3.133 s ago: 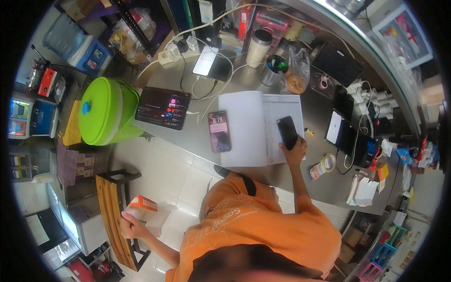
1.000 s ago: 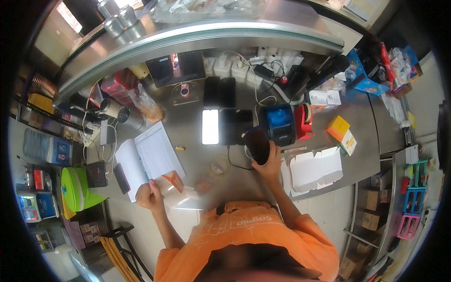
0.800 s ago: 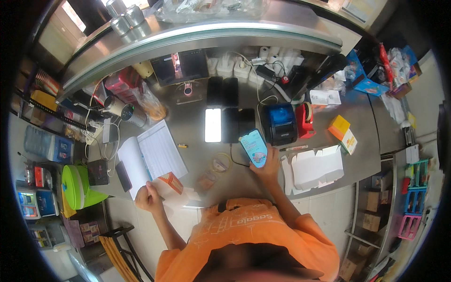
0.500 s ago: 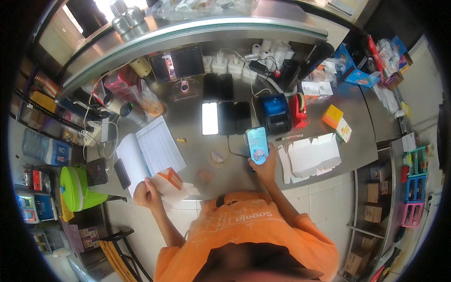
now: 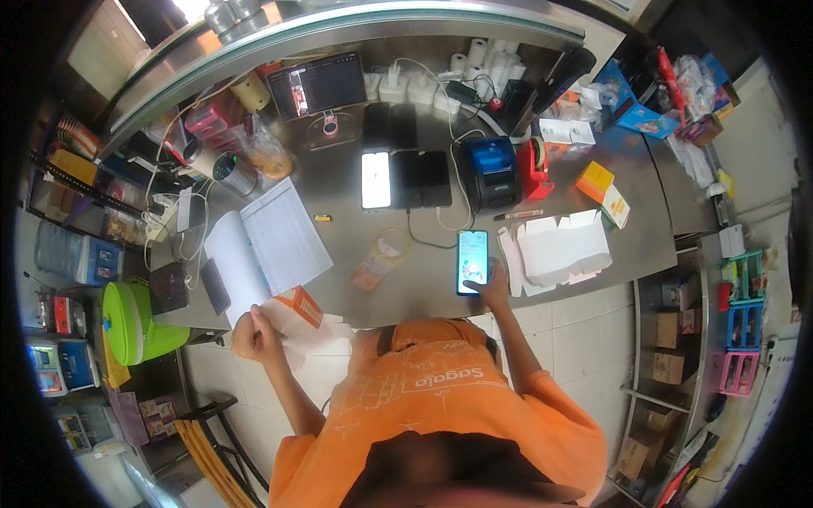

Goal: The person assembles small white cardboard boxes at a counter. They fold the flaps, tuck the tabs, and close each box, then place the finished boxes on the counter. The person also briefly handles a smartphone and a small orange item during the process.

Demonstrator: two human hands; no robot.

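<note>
My right hand (image 5: 494, 285) grips the lower right side of a smartphone (image 5: 472, 258) with a lit blue screen, its thumb over the lower screen. The phone is level with the table, near the front edge; whether it rests there I cannot tell. My left hand (image 5: 257, 335) is closed at the table's front left edge, fingertips together. Beside it is an orange-and-white folded carton (image 5: 300, 307) that overhangs the edge; what the fingers hold is hidden. Just beyond lies an open notebook (image 5: 286, 229), with a dark phone (image 5: 215, 288) on its left edge.
Banknotes (image 5: 381, 261) lie mid-table. Farther back are a white-screened phone (image 5: 376, 180), dark phones (image 5: 421, 179), a blue-black printer (image 5: 493, 175) and a red tape dispenser (image 5: 535, 171). White unfolded cartons (image 5: 562, 256) lie at right; a monitor (image 5: 318, 87) stands behind.
My right hand has lowered the smartphone, turned it more upright in view, and shifted its grip to the right side. My left hand stays nearly in place. The whole view has shifted slightly.
</note>
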